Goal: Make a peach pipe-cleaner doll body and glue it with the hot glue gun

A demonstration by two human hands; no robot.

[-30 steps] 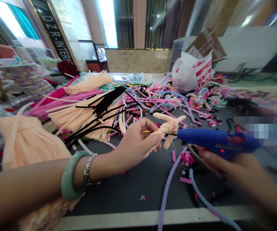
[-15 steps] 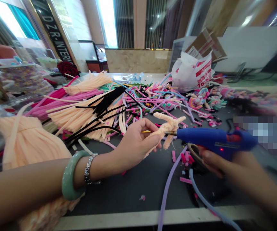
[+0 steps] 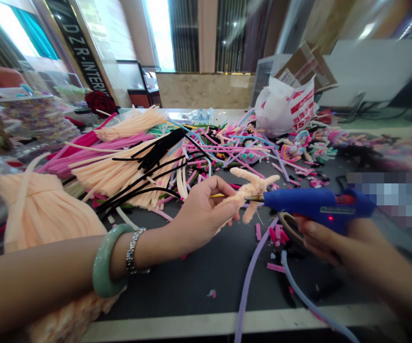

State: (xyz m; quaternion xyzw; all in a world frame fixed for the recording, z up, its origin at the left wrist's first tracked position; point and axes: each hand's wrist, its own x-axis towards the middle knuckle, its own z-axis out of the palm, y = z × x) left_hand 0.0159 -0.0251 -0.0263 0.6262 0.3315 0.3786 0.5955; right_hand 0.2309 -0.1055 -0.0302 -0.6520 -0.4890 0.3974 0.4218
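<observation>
My left hand (image 3: pixel 209 207) pinches a peach figure of twisted pipe cleaners (image 3: pixel 252 186), with limb-like ends sticking out to the right. In my right hand (image 3: pixel 327 238) is a blue hot glue gun (image 3: pixel 302 202), its red light lit. The gun's metal nozzle touches, or nearly touches, the middle of the figure; which of the two I cannot tell. Part of the figure is hidden behind my left fingers. A thin strand hangs near the nozzle. Just below the gun, a roll of tape (image 3: pixel 292 231) is partly covered by my right hand.
Bundles of peach pipe cleaners (image 3: pixel 45 205) lie on the left, with a black bundle (image 3: pixel 158 150) across another. Loose coloured stems and pink offcuts (image 3: pixel 277 234) litter the dark table (image 3: pixel 177 295). A white plastic bag (image 3: pixel 284 105) stands at the back. Purple (image 3: pixel 251 276) and blue stems cross the front edge.
The glue gun has tilted slightly and its rear end has shifted a little left. The peach figure has moved very slightly right; my left hand's grip is unchanged.
</observation>
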